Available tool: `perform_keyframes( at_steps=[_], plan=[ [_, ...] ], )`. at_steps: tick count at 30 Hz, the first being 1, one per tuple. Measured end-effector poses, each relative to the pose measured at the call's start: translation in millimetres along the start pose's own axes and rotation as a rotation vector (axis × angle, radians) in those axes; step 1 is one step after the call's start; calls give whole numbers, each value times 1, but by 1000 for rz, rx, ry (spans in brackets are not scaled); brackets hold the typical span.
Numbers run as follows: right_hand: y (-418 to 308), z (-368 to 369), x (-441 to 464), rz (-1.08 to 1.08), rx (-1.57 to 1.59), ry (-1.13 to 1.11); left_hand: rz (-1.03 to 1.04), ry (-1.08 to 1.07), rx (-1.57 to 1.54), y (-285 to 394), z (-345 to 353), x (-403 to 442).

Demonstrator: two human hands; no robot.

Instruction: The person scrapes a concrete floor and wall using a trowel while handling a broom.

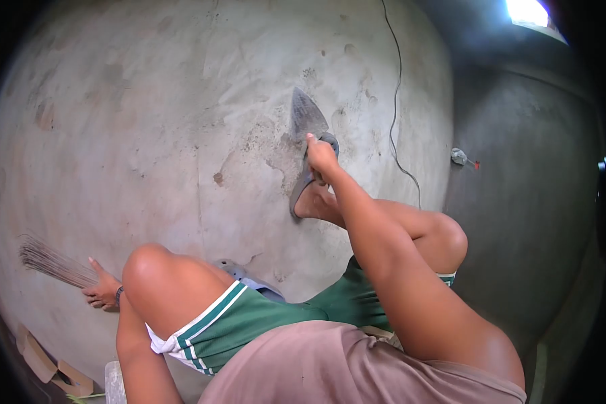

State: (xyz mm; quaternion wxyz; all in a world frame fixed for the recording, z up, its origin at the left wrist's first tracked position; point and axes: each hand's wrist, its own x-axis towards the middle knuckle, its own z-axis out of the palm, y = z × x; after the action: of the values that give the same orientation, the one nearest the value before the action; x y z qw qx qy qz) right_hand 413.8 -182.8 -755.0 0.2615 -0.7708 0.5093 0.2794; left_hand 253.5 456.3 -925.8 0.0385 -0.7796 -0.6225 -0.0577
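My right hand (pixel 322 158) is closed on a trowel (pixel 307 114), its index finger stretched along the tool toward the blade. The pointed grey blade lies against the stained concrete floor (pixel 175 135), just beyond my shod foot. Off to the left, my left hand (pixel 102 289) grips a bundle of thin, stiff bristles like a stick broom (pixel 57 262). Its bristles fan out leftward over the floor, and the thumb sticks up beside them. The fingers under the bundle are partly hidden.
A thin black cord (pixel 398 81) runs down the floor on the right. Near the dark wall (pixel 518 202) lies a small pale object with a red tip (pixel 459 156). Cardboard pieces (pixel 47 363) and a whitish block (pixel 114 384) are at lower left. A grey clog (pixel 249 277) shows between my legs.
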Motion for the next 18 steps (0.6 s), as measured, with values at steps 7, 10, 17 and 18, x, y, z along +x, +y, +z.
perform_keyframes(
  at_steps=[7, 10, 17, 18],
  plan=[
    [-19, 42, -71, -291, -241, -147, 1, -20, -28, 8, -7, -4],
    [-4, 17, -14, -264, -166, 23, -14, -3, -18, 5, -10, -7],
    [14, 63, -58, -332, -205, -42, -9, -57, -33, 8, -15, -6],
    [14, 58, -63, -332, -203, -37, -21, -58, -27, 9, -13, -7]
  ],
)
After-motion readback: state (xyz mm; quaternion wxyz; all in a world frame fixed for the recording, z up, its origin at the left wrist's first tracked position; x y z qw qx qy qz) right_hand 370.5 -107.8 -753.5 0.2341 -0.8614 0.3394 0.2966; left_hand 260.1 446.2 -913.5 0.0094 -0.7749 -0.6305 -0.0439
